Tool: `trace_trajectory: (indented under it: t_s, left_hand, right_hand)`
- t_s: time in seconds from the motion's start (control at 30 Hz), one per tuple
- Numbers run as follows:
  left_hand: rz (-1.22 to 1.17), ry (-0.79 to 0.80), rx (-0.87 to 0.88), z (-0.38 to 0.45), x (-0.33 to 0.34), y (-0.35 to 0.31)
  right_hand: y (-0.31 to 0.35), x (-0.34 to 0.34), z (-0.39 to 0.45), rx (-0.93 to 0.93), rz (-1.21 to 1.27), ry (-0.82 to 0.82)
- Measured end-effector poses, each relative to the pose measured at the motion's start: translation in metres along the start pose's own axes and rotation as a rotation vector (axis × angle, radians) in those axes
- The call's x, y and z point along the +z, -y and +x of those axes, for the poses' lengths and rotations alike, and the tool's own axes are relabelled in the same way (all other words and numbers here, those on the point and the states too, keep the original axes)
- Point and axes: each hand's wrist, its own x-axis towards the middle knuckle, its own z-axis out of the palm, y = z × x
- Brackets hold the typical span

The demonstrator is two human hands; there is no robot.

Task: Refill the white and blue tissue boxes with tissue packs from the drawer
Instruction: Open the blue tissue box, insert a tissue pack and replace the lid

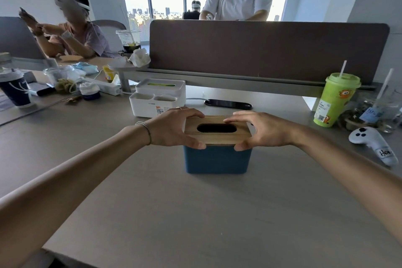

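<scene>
On one blue box [217, 159], two hands' fingers [191, 113] pinch its single wooden lid [217, 137].

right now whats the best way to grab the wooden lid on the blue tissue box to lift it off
Grip the wooden lid by its two short ends, coming in from left and right at once. It is a flat slab lying level on the blue tissue box and overhanging the walls, so fingers can hook under the edges. The left hand and right hand already clasp it that way; a straight lift looks best.
</scene>
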Motion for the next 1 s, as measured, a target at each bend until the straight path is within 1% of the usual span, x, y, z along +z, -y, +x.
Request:
trace_trajectory:
  t_s: [0.13,0.27,0.47,0.7,1.0]
  left_hand:
    - [-0.035,0.007,-0.015,0.001,0.002,0.0]
    - [-0.055,0.044,0.008,0.001,0.0,-0.001]
    - [-0.016,0.108,0.089,-0.003,0.002,-0.011]
    - [0.062,0.075,0.099,0.005,-0.003,-0.019]
    - [0.161,0.126,0.103,0.007,-0.007,-0.025]
  right_hand:
    - [-0.011,0.006,0.006,0.018,0.049,0.06]
    - [-0.016,0.011,0.009,0.032,0.095,0.05]
    - [-0.004,0.005,0.01,0.026,-0.012,0.054]
    - [-0.001,0.002,0.013,0.012,-0.094,0.034]
    - [0.001,0.001,0.016,-0.004,-0.14,0.075]
